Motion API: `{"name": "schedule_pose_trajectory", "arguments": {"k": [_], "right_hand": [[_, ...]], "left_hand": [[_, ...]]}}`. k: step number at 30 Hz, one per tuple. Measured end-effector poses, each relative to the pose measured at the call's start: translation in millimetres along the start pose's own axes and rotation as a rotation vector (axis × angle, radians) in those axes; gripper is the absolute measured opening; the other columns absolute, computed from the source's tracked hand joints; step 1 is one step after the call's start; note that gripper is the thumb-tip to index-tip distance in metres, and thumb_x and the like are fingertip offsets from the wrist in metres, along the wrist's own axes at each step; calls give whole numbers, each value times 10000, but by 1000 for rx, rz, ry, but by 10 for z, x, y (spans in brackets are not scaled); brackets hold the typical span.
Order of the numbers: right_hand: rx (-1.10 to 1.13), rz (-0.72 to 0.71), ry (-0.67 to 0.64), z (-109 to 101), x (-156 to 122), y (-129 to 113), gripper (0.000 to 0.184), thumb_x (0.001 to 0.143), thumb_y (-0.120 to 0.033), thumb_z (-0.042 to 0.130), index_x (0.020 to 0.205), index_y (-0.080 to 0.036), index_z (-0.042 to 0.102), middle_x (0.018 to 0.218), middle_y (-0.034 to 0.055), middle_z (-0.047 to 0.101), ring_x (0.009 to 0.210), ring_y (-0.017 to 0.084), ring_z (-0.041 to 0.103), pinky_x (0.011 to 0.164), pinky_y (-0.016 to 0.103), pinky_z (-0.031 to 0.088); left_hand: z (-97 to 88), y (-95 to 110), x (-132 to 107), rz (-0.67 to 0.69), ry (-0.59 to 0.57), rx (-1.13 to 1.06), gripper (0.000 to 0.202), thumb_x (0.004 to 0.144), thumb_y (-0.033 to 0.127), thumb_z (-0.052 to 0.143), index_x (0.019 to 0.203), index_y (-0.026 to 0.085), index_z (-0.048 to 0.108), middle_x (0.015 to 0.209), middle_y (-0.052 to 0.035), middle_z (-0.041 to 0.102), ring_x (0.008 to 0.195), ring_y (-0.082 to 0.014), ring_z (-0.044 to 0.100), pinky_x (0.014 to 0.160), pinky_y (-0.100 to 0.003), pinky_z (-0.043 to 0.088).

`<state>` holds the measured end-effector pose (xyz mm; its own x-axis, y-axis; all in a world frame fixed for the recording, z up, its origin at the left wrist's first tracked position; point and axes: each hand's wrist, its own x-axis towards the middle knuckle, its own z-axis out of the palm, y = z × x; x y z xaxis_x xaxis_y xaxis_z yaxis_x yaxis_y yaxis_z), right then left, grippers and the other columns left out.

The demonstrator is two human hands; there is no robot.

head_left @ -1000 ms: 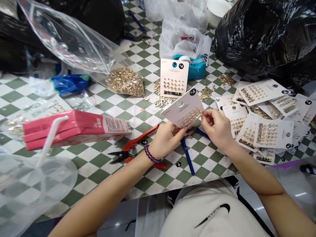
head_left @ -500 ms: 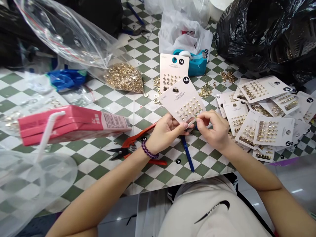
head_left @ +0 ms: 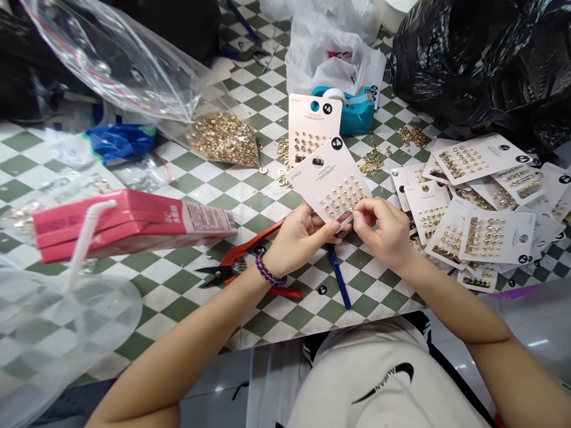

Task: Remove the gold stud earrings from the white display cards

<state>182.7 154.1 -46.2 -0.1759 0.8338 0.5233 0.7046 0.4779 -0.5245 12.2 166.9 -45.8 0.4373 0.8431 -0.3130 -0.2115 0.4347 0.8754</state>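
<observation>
A white earring card (head_left: 317, 181) with rows of small gold studs is tilted in my left hand (head_left: 300, 238), the thumb over its lower edge and the fingers behind. My right hand (head_left: 384, 232) pinches at the card's lower right corner, where a tiny gold earring (head_left: 354, 208) shows at the fingertips, mostly covered. Just behind lies another earring card (head_left: 310, 122), leaning toward a teal tape dispenser (head_left: 359, 116). Under my left wrist are red-handled cutters (head_left: 232, 261). A blue-handled tool (head_left: 339, 279) pokes out below my hands.
Filled earring cards (head_left: 495, 235) are heaped at the right, before a black plastic bag (head_left: 446, 65). Loose gold pieces (head_left: 372, 161) lie beyond my hands. Leftward stand a clear bag of gold parts (head_left: 223, 139), a pink drink carton (head_left: 134, 223) with a straw and a translucent plastic lid-like sheet (head_left: 102, 321).
My right fingertips have shifted very slightly at the card's corner, and less of the gold earring shows. My left hand and the card stay nearly still.
</observation>
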Motion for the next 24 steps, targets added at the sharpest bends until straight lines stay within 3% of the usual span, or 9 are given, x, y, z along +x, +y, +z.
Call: {"name": "schedule_pose_trajectory", "arguments": {"k": [5,10,13,15,18,20,24], "right_hand": [[-30,-16,15,9,-5,20,66,867,-161,531,827,-156,584,652,-5,596,577,88,530,540,228,420],[1,-1,73,-54,8,14,71,850,-180,547,910,-171,585,646,-11,518,574,92,480,552,238,433],[126,206,97,-109,16,39,221,850,-230,547,1060,-165,563,818,29,548,676,101,504,591,246,465],[294,390,17,-133,33,66,333,845,-275,550,1153,-149,540,921,55,571,752,109,539,601,243,485],[669,631,-205,-144,79,91,395,812,-339,579,1131,-108,560,843,48,598,656,95,548,541,236,494],[852,737,-279,-136,108,92,375,776,-343,611,1058,-98,573,779,31,600,562,72,519,502,229,492],[960,780,-176,-97,124,80,322,729,-314,646,967,-122,546,755,13,612,555,69,546,554,237,541]], "left_hand": [[5,-14,-22,37,-19,78,437,777,356,713,1091,141,500,1096,-128,660,958,-221,669,674,-224,605],[-12,-5,-38,62,54,86,447,789,422,681,1100,150,510,1126,-119,644,924,-227,668,674,-260,608],[-47,-3,-37,50,72,40,515,795,422,665,1201,169,472,1178,-118,621,883,-215,673,648,-256,608],[-75,-12,-33,39,59,9,552,787,417,667,1233,172,452,1144,-115,633,855,-213,676,617,-252,606],[-104,-26,-18,32,57,-4,570,762,420,676,1221,164,455,1102,-116,644,827,-218,676,597,-259,605],[-112,-25,2,38,84,7,577,757,417,676,1225,168,449,1105,-116,640,801,-208,676,584,-255,601],[-118,0,54,74,130,4,608,764,415,688,1243,171,403,918,-72,669,678,-143,656,558,-210,584]]}}
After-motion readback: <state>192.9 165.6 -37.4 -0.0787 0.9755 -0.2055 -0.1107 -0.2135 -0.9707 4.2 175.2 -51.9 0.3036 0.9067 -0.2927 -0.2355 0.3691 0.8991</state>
